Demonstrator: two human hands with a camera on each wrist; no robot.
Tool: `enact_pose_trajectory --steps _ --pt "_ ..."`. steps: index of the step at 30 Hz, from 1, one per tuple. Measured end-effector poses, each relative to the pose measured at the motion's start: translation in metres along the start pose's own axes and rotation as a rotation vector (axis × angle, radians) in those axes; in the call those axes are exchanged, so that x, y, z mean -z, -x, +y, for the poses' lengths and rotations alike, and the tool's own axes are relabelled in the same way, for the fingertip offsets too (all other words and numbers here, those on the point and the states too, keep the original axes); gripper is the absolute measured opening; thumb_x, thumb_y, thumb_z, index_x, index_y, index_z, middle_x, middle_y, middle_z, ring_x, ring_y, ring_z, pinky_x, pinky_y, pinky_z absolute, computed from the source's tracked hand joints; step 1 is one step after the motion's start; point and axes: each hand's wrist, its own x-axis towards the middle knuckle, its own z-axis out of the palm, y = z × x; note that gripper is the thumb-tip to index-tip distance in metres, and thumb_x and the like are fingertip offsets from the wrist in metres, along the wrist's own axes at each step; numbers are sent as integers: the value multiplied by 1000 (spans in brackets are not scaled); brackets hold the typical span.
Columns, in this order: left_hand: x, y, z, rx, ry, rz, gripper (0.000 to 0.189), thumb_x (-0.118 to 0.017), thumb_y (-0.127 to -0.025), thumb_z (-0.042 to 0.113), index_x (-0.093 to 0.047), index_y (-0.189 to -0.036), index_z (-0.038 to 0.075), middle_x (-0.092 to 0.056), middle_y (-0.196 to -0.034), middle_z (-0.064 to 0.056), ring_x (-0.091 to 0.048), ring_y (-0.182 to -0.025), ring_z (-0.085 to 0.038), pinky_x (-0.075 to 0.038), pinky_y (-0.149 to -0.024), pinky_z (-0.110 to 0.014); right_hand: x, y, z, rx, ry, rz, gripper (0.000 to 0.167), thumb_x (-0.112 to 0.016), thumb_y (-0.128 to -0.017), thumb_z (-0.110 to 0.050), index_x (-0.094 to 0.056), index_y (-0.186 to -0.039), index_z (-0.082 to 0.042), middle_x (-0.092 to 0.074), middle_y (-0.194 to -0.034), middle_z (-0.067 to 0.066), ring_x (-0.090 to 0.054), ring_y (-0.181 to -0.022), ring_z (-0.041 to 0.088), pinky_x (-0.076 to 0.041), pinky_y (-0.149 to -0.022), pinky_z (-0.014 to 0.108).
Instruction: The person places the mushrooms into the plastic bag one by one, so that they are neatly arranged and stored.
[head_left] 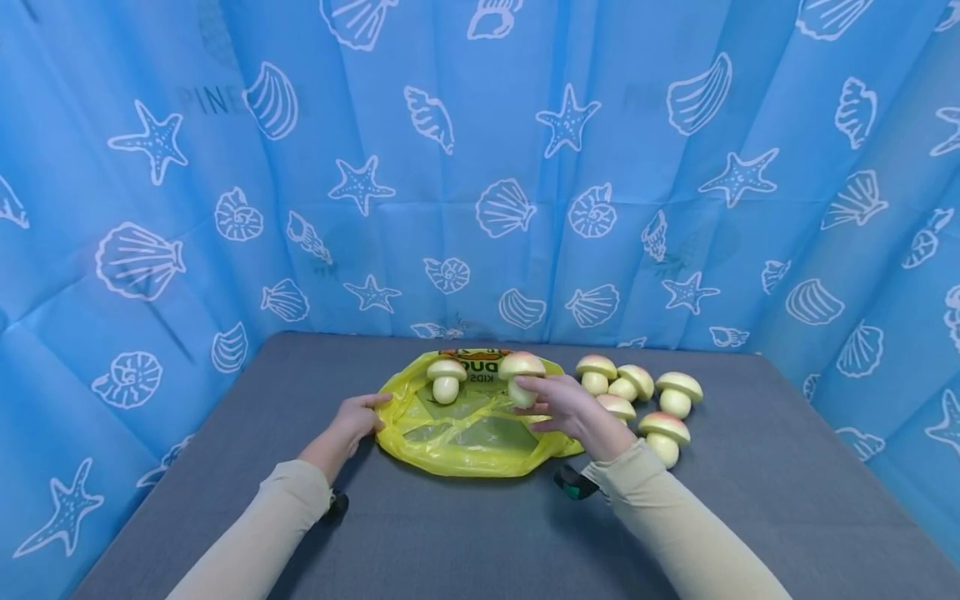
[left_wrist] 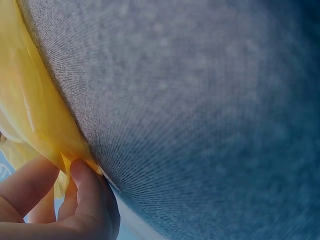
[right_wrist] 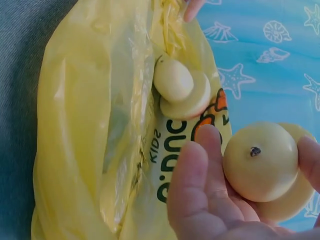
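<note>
A yellow plastic bag (head_left: 465,454) lies spread on the table with its mouth held wide. My left hand (head_left: 355,421) pinches the bag's left rim between thumb and fingers; the left wrist view shows the gathered plastic (left_wrist: 45,120) in that pinch. Over the bag's right part, my right hand (head_left: 566,408) grips a toy mushroom (head_left: 522,367), cap up. In the right wrist view the round stem end of this mushroom (right_wrist: 260,160) faces the camera. Another mushroom (head_left: 446,382) rests inside the bag, towards its back left.
Several more mushrooms stand grouped right of the bag, among them one at the front (head_left: 663,437) and one farther right (head_left: 678,393). My right forearm partly covers the group. Behind the grey table (head_left: 465,542) hangs a blue curtain (head_left: 465,167) with white shells and starfish.
</note>
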Motion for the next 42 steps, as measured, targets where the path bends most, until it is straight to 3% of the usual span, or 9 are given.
enact_pose_trajectory --steps 5,9,12,16,21,25,33,38,42 --pt "0 -1 -1 -1 4 -1 60 -47 -85 -21 -51 -140 3 -29 -152 -26 -29 -139 -38 -37 -106 -46 -6 -8 1 -13 -18 22 34 -58 -98 -27 -55 -122 -3 -67 -90 1 -60 -111 34 -49 -78 38" --pt "0 -1 -1 -8 6 -5 61 -46 -84 -21 -52 -140 3 -29 -152 -26 -28 -139 -38 -36 -107 -47 -10 -14 0 -22 -28 48 31 -58 -98 -26 -56 -120 -4 -66 -88 2 -65 -100 29 -49 -73 37" --pt "0 -1 -1 -11 8 -6 61 -46 -84 -21 -52 -140 3 -29 -152 -25 -28 -139 -38 -36 -107 -47 -13 -17 -1 -31 -25 51 31 -58 -98 -27 -55 -120 -5 -64 -92 4 -65 -94 25 -48 -77 39" --pt "1 -1 -2 -9 6 -6 60 -46 -85 -21 -51 -140 3 -30 -152 -25 -28 -139 -38 -36 -107 -47 -19 -21 -3 -43 -25 48 30 -58 -98 -27 -54 -119 -6 -62 -98 5 -63 -102 29 -46 -85 45" --pt "0 -1 0 -7 5 -6 61 -46 -84 -21 -51 -140 3 -29 -153 -25 -27 -140 -38 -36 -107 -46 -26 -27 -4 -61 -13 61 27 -58 -98 -28 -56 -115 -7 -60 -96 6 -60 -107 32 -47 -82 44" --pt "0 -1 1 -7 4 -2 61 -46 -84 -22 -51 -140 2 -29 -153 -25 -27 -140 -38 -36 -107 -47 -32 -33 -5 -79 -8 88 27 -60 -97 -30 -57 -111 -7 -56 -100 9 -60 -99 29 -49 -78 41" --pt "0 -1 0 -7 5 -1 61 -45 -84 -22 -51 -140 2 -29 -152 -26 -27 -140 -38 -34 -108 -47 -44 -44 -3 -140 -134 134 27 -61 -96 -26 -55 -112 -5 -47 -124 18 -50 -96 27 -39 -99 52" --pt "1 1 0 -6 7 -3 60 -46 -84 -21 -51 -140 2 -29 -152 -26 -26 -140 -38 -34 -108 -47 -50 -51 2 -142 -174 160 24 -62 -96 -24 -56 -107 -4 -51 -105 14 -44 -73 20 -42 -84 44" --pt "1 2 0 -2 9 -2 60 -46 -85 -21 -51 -140 2 -29 -152 -25 -25 -140 -38 -33 -109 -47 -52 -58 6 -147 -186 180 37 -61 -97 -25 -53 -121 1 -52 -114 21 -52 -92 29 -42 -92 47"
